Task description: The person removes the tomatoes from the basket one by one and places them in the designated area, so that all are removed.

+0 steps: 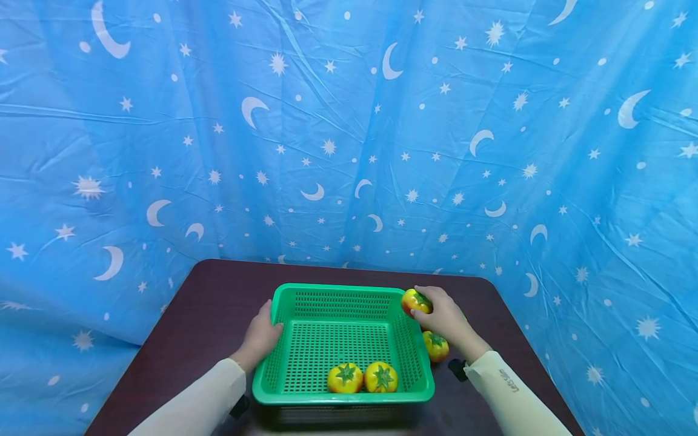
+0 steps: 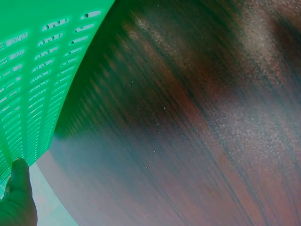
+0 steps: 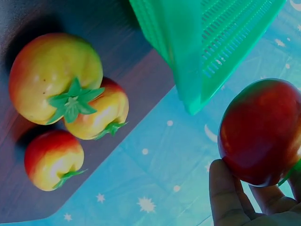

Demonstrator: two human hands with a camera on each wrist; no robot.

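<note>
A green plastic basket (image 1: 338,345) with slotted walls stands on the table. My left hand (image 1: 259,339) grips its left rim, the thumb over the edge; in the left wrist view a digit (image 2: 19,188) shows against the basket wall (image 2: 33,70). Two yellow-red tomatoes (image 1: 345,378) with green leafy tops sit side by side inside, along the near wall. My right hand (image 1: 447,315) holds another tomato (image 1: 415,301) between thumb and fingers, at the basket's right rim near the far corner. Beneath that hand, a tomato (image 1: 435,346) lies outside the basket, partly hidden.
In the right wrist view three tomatoes (image 3: 56,77) cluster on the dark table beside the basket's right wall (image 3: 183,56). The dark brown table (image 1: 229,290) has rounded far corners. A blue curtain (image 1: 338,121) with moons and stars hangs behind it and on the right.
</note>
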